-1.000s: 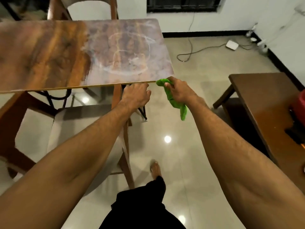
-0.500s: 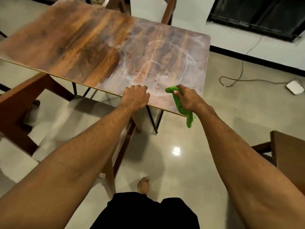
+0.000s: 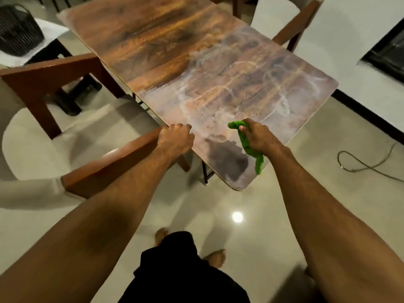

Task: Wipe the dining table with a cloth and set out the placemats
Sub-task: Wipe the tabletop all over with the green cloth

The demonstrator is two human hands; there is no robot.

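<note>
While right hand (image 3: 260,137) grips cloth (image 3: 259,164), left hand (image 3: 175,138) fisted on table (image 3: 196,62)

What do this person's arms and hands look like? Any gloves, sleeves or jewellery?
The left forearm and right forearm are bare and lightly haired, with no sleeves in view. The left hand and right hand are ungloved, with no ring, watch or band visible. Below are a black garment and bare feet.

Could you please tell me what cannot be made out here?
Head view: the left hand hides whether its fingers grip the table.
The right hand covers the green cloth's middle.
The top edge cuts off the table's far end.
The left edge cuts the black basket.
</note>
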